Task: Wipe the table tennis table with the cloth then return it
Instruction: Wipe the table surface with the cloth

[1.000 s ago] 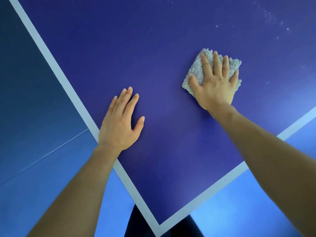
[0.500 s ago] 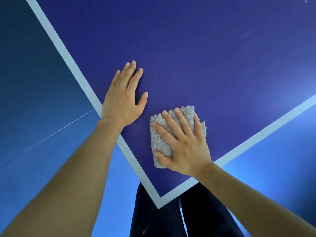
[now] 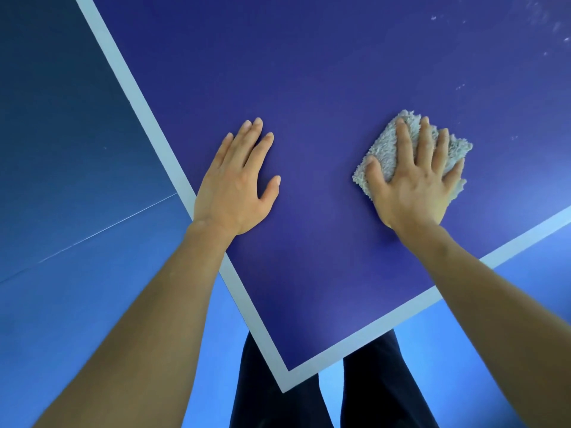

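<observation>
**Here: cloth pinned flat near the bench corner**

Here we look down on one corner of the dark blue bench (image 3: 324, 88), its pale edge stripe (image 3: 129, 88) running up the left side and off to the right, the two lines meeting at a point near the bottom centre.

Our right hand (image 3: 414, 180) lies palm down on the grey fluffy cloth (image 3: 386, 146), fingers spread wide and pressing it flat against the bench top. Nothing is pinched; the cloth is simply trapped under the palm. Much of it is hidden beneath the hand. We see only its fringe: a rounded edge past the fingertips, a strip by the thumb, a ragged bit by the little finger. Whether it is folded we cannot tell.

Our left hand (image 3: 238, 183) rests flat and empty on the bare bench, fingers close together, thumb held apart, the wrist crossing the left stripe. It sits well apart from the cloth.

A few pale specks (image 3: 556, 26) show on the bench surface at top right, too small to identify.

Below the corner, dark trouser legs (image 3: 278, 403) show, cut off by the frame's lower edge. The blue floor (image 3: 61, 304) around the bench carries a thin pale seam at left. Both forearms run out of view at the bottom.
</observation>
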